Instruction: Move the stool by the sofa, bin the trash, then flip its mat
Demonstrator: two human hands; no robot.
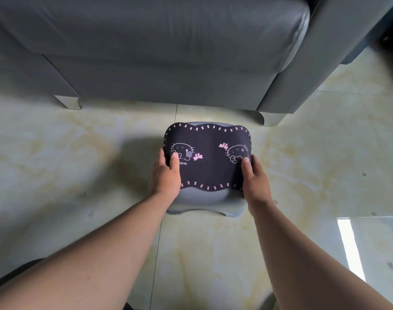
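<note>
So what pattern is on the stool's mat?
Dark mat with pink dashed border, white cartoon cats, pink bows; head view.

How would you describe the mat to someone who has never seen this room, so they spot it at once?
Find the grey sofa across the top of the view; on the pale tiled floor just before it stands a low grey stool. The mat lies on its seat, held at each side by the left hand and right hand. It alone is dark, with pink edge dashes, bows and white cartoon cats.
</note>
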